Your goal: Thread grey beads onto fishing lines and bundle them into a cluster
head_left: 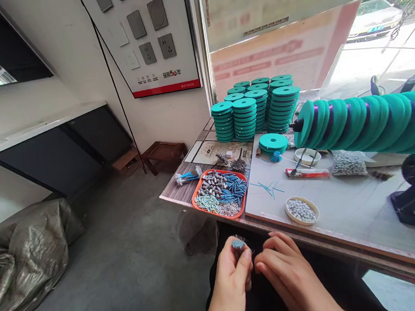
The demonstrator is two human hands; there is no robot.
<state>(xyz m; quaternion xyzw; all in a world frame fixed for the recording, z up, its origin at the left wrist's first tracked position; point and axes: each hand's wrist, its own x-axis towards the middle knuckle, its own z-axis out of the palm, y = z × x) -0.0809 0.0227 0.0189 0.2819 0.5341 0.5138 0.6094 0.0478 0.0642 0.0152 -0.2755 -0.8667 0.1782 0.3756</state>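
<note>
My left hand (232, 279) is closed around a small bundle (238, 243) whose blue-grey ends and thin wiry tips stick out above the fingers. Close beside it on the right, my right hand (285, 269) has its fingers curled together, thumb side towards the bundle; whatever is between them is hidden. Both hands are over my lap, below the table edge. Just above them on the table lies an orange tray (196, 206) with grey lead-like weights (214, 183), blue ribbed pieces (234, 186), green-yellow pieces (207, 203) and small silvery parts (230, 208).
A round dish (288, 214) of grey beads stands near the table's front edge. Stacked green foam spools (245, 118) are at the back, and a row of spools (364, 125) on a shaft overhangs the right. A bag of beads (348, 163) and blue-stemmed bundles (188, 176) lie on the table.
</note>
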